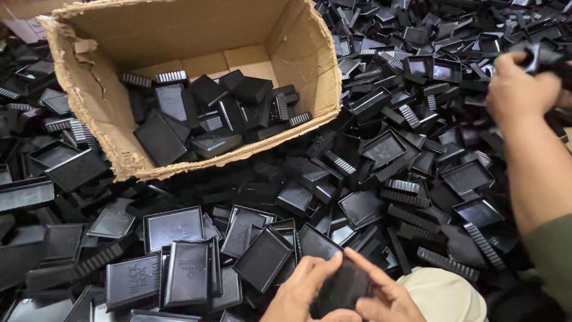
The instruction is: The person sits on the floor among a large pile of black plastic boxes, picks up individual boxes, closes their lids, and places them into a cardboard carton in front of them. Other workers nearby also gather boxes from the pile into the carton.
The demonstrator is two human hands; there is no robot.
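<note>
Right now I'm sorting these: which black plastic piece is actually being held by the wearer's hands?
The black piece at the bottom centre, pinched between the left hand and right hand; the others lie loose.

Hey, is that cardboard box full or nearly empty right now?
Partly filled: black plastic pieces cover the floor of the cardboard box, leaving its tall inner walls bare.

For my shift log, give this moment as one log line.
left hand and right hand: both grip black plastic piece | cardboard box: part-filled with pieces | another person's hand: holds a piece
</note>
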